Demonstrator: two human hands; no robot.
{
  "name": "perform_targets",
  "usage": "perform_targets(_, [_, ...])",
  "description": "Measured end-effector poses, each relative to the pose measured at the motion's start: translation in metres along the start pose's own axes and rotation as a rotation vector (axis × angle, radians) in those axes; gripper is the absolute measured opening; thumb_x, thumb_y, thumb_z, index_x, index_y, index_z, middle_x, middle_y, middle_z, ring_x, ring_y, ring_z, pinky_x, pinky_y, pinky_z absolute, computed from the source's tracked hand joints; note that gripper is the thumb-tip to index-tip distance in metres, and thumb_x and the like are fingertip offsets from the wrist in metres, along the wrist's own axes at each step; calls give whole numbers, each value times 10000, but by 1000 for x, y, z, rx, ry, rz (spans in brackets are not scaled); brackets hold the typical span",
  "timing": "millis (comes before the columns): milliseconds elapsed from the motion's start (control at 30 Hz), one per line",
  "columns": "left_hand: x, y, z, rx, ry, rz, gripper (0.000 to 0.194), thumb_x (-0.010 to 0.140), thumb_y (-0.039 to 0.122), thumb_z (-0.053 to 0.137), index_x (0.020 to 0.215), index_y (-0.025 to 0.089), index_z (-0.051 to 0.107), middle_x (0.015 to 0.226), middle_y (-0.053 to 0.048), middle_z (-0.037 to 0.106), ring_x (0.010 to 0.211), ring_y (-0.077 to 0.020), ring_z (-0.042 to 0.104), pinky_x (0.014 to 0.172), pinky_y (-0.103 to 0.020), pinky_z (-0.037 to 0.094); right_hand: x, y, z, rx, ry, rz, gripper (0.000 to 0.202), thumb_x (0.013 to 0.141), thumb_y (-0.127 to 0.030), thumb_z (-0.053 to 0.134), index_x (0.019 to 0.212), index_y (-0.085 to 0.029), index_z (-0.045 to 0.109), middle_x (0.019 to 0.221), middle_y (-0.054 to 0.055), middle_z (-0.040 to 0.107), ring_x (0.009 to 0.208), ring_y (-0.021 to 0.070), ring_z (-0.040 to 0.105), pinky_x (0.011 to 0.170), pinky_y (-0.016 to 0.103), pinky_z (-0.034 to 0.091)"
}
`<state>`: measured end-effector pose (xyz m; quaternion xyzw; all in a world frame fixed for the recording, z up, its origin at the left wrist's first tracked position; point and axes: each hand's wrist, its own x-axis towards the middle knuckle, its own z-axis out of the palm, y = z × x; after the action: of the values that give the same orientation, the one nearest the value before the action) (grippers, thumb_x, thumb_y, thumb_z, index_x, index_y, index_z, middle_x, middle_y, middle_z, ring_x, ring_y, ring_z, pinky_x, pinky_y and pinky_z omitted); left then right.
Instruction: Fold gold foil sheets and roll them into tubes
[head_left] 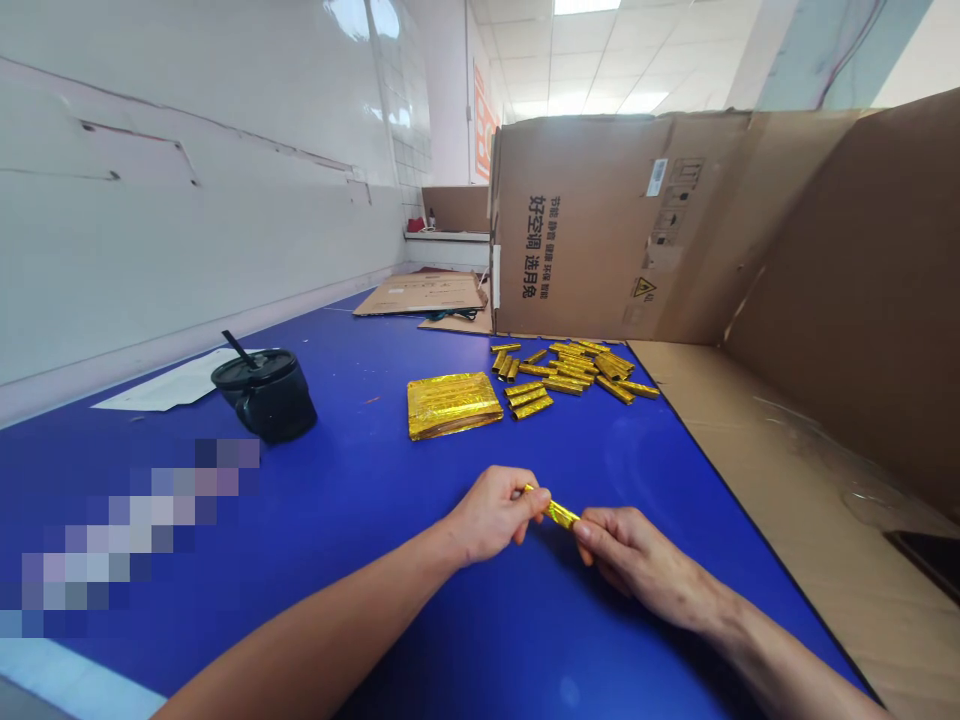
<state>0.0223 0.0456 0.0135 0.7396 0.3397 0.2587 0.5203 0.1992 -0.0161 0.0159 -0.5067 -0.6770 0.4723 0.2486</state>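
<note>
Left hand [495, 512], right hand [631, 556] — both pinch one gold strip [561, 515].

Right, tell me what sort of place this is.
Probably a workshop or similar indoor workroom: many small gold foil pieces lie grouped on a blue table, a large printed cardboard box stands at its far right, and a panelled ceiling shows above.

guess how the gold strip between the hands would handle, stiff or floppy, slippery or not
The gold strip is probably fairly stiff, as it runs straight between the left hand and right hand. Being slim, it may be light. Its shiny, foil-like surface could make it slightly slippery.
</note>
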Motion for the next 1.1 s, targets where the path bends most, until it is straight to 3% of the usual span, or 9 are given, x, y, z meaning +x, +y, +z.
perform_targets(100, [1,1,-4,-16,-28,-46,330,774,437,438,625,144,472,375,65,416,301,-39,312,335,-151,236,0,0,0,-205,83,-90,374,868,-431,283,637,-184,441,488,-71,310,435,78,263,406,192,228])
perform_targets(267, [1,-1,-5,-104,-100,-173,507,782,586,299,646,135,489,384,35,450,273,-51,327,300,-158,215,0,7,4,-824,371,-278,350,886,-317,271,615,-196,456,501,-26,450,439,106,391,468,230,256])
perform_targets(367, [1,-2,-6,-124,-133,-257,505,802,567,257,650,141,483,388,34,442,276,-58,320,295,-164,197,0,9,3,-1027,435,-355,359,890,-291,272,628,-196,498,542,9,531,479,129,467,490,241,280])
perform_targets(467, [0,-1,-5,-43,-109,-219,325,812,440,348,678,161,446,431,59,438,315,-55,318,330,-163,221,-2,6,2,-924,423,-325,279,873,-335,333,763,-196,547,639,23,592,567,140,529,538,232,334])
perform_targets(567, [-5,3,1,222,-45,-36,209,808,299,388,664,163,453,490,52,470,419,-67,395,432,-174,294,-4,0,3,-714,369,-232,247,847,-393,384,881,-207,544,712,11,612,612,136,541,560,224,359])
perform_targets(733, [-15,9,12,448,16,218,172,817,219,390,692,167,497,571,38,514,529,-82,456,531,-186,322,-3,0,9,-563,210,-228,354,887,-376,278,673,-200,499,525,-45,460,471,94,394,484,205,307])
perform_targets(833, [-14,9,11,401,51,214,185,813,221,404,664,165,496,548,42,505,510,-76,450,515,-179,317,-2,3,10,-556,250,-239,371,886,-389,267,620,-200,444,498,-57,379,447,89,333,463,206,279])
perform_targets(1000, [-7,6,1,313,158,137,196,797,235,423,625,159,479,486,49,482,460,-70,423,468,-175,303,1,7,3,-615,319,-245,345,889,-364,267,661,-200,468,482,-58,390,428,92,365,449,204,276])
perform_targets(1100, [-3,2,-1,202,123,56,200,795,277,421,639,159,459,476,47,482,414,-64,400,425,-171,295,1,10,2,-750,389,-324,339,891,-316,275,647,-195,476,479,-42,445,413,95,397,444,215,269])
